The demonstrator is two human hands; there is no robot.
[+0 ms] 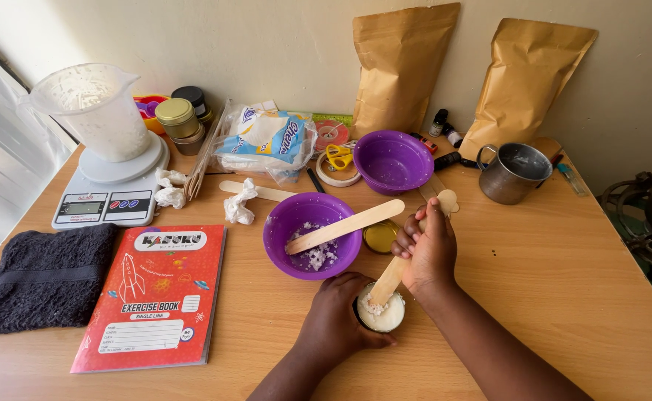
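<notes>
My left hand [335, 318] is wrapped around a small glass jar [384, 314] filled with white wax-like stuff, near the table's front edge. My right hand [428, 251] grips a wooden stick [399, 269] whose lower end is pressed into the jar's white contents. Just behind the jar stands a purple bowl [294, 220] with white crumbs in it, and a second flat wooden stick [347, 225] rests across its rim. A gold lid [379, 237] lies beside that bowl.
A red exercise book [155, 293] and a dark towel [40, 275] lie at left. A kitchen scale [111, 194] carries a plastic jug of white flakes. At the back are an empty purple bowl [394, 160], a metal mug [513, 172], two brown pouches [402, 63], small jars and tissues.
</notes>
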